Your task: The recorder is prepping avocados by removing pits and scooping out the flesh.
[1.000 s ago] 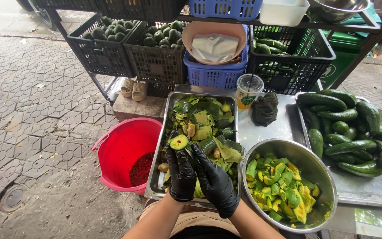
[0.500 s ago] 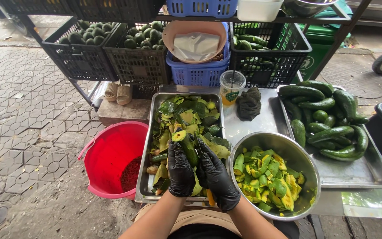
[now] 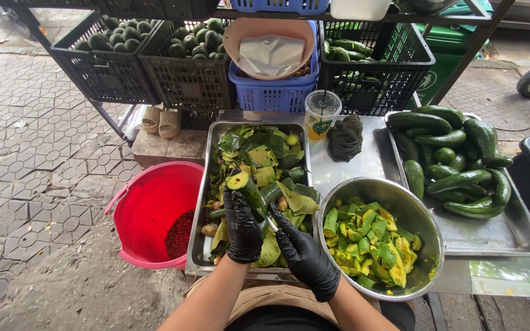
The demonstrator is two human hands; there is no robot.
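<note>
Both my hands wear black gloves over a steel tray (image 3: 199, 208) full of green peels. My left hand (image 3: 242, 228) grips a long green avocado (image 3: 248, 188) with its cut end up. My right hand (image 3: 305, 254) holds a small knife (image 3: 267, 219) whose blade rests against the fruit. To the right stands a round steel bowl (image 3: 424, 214) heaped with yellow-green cut pieces.
A red bucket (image 3: 148, 208) sits on the paving at left. Whole long avocados fill a steel tray (image 3: 510, 236) at right. A plastic cup (image 3: 321, 113) and dark cloth (image 3: 345, 136) stand behind. Black crates (image 3: 118, 79) and a blue basket (image 3: 274, 92) line the back.
The camera view shifted slightly. My hands stay over the peel tray with the fruit and knife, the fruit turned a little in my left hand.
</note>
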